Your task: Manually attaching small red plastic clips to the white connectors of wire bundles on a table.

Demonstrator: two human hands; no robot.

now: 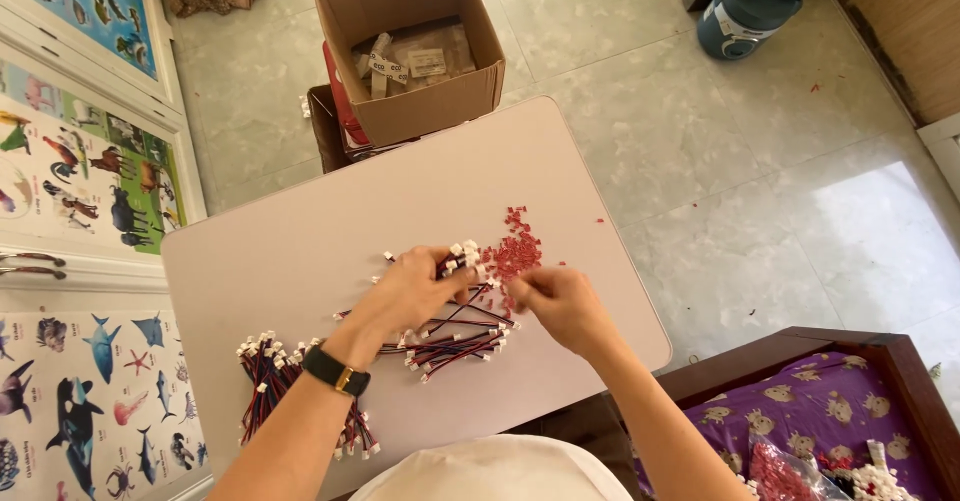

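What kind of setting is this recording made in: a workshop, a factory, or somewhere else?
Most likely a room in a home used for piecework, not a factory. A small white table stands on a tiled floor, animal posters cover the wall, and a purple patterned bedcover shows at lower right.

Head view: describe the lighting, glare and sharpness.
Head view: soft daylight, with a bright washed-out patch on the floor tiles at right; the white table is evenly lit, with only faint shadows under the left hand and right hand; the red pieces and wire bundle look sharp; straight edges bow slightly towards the frame borders.
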